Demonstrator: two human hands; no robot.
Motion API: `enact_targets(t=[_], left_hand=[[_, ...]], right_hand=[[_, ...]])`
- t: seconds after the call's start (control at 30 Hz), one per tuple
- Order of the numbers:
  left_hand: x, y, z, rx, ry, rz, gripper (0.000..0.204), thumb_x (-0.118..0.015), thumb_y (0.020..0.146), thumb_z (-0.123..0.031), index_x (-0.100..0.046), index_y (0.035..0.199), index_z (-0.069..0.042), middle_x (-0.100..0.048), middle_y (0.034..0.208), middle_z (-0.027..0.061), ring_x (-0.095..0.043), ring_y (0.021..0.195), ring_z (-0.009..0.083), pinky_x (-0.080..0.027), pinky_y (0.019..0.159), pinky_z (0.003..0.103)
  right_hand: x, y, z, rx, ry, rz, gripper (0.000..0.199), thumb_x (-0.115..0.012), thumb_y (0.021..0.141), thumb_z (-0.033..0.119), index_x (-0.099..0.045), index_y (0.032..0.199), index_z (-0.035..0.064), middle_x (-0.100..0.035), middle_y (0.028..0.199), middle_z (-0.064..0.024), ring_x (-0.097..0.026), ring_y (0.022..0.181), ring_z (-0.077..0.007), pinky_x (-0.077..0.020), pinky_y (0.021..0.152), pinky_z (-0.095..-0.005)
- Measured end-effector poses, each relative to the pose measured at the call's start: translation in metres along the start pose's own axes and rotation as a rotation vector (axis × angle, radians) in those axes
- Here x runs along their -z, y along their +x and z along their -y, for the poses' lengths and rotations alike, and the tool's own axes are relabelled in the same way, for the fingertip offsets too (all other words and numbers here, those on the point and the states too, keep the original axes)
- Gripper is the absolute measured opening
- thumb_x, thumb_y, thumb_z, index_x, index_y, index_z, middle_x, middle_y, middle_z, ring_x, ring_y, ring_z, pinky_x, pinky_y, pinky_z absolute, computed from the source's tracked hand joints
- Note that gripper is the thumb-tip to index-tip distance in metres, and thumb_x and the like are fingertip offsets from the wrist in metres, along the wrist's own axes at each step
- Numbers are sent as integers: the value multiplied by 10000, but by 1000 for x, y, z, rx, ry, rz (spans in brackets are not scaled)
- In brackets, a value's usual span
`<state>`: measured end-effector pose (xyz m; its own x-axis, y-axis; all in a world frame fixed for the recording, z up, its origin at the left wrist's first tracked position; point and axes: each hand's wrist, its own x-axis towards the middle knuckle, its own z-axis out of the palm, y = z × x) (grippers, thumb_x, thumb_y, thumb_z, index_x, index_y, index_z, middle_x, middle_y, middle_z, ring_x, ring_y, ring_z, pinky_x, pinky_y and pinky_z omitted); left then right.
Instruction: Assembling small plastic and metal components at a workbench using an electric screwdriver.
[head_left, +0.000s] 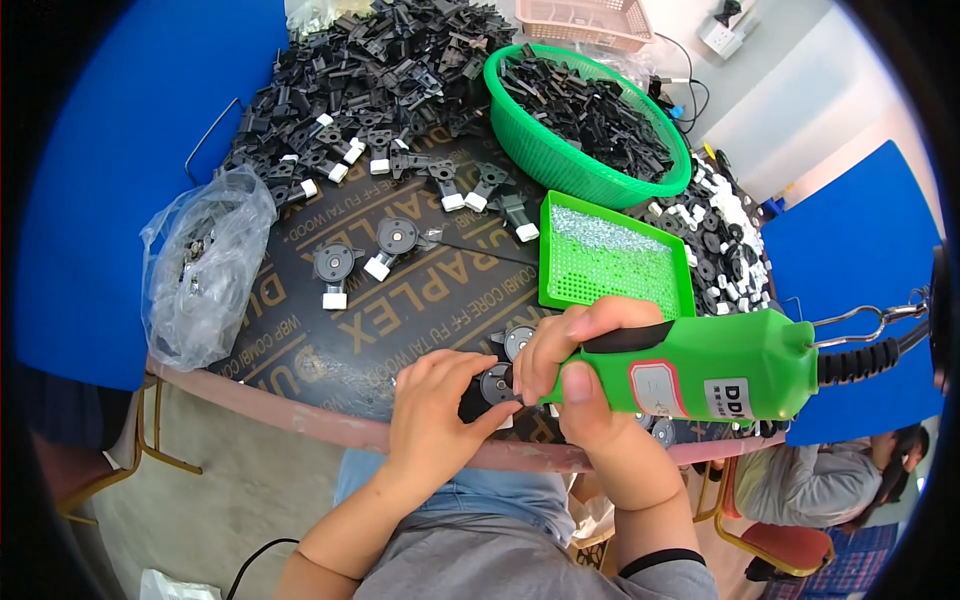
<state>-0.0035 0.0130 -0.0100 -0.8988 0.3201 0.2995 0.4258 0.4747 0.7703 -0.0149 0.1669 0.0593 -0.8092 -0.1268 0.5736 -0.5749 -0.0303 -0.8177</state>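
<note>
My right hand (585,375) is wrapped round a green corded electric screwdriver (790,365), held almost level with its front end toward my left hand. The screwdriver's tip is hidden behind my fingers. At the table's near edge, my left hand (432,405) grips a small black part with a round grey disc (495,385) between thumb and fingers. Another round-disc part (518,342) lies just beyond it. Farther left on the table are two similar disc parts with white ends, one (334,265) beside the other (397,238).
A shallow green tray (548,280) of small shiny metal pieces stands beyond my right hand. Behind it is a green basket (515,130) full of black parts. A heap of black parts (390,70) covers the far left. A clear plastic bag (205,270) lies at the left edge.
</note>
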Motion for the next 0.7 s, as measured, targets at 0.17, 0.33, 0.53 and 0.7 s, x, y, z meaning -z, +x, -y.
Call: enact_targets(t=[0.17, 0.33, 0.53, 0.7], left_hand=[[1, 3, 3, -3, 4, 6, 472, -814, 710, -293, -648, 1110, -106, -659, 1086, 55, -558, 1084, 272, -400, 886, 404], [3, 4, 3, -35, 17, -13, 474, -811, 706, -297, -646, 1106, -104, -658, 1070, 60, -568, 1066, 284, -412, 886, 413], [2, 0, 4, -32, -16, -3, 427, -786, 730, -346, -664, 1050, -91, -663, 1018, 74, -583, 1039, 300, -417, 891, 415], [-2, -2, -1, -71, 31, -17, 455, -812, 715, -362, -658, 1010, -51, -666, 987, 126, -609, 984, 327, -433, 863, 423]], right_hand=[[1, 4, -3, -2, 57, -28, 321, -603, 957, 258, -357, 1086, 97, -497, 622, -66, -497, 531, -155, -485, 522, -320], [-5, 5, -2, -11, 159, -47, 326, -621, 949, 246, -357, 1069, 97, -499, 646, -77, -498, 530, -166, -486, 517, -327], [-6, 6, -18, 66, 48, 139, 227, -550, 936, 50, -357, 1056, 62, -504, 659, -93, -508, 522, -161, -486, 514, -297], [-14, -3, -25, -78, 42, -201, 233, -527, 908, -39, -388, 1086, 21, -514, 654, -77, -526, 521, -149, -481, 496, -287]])
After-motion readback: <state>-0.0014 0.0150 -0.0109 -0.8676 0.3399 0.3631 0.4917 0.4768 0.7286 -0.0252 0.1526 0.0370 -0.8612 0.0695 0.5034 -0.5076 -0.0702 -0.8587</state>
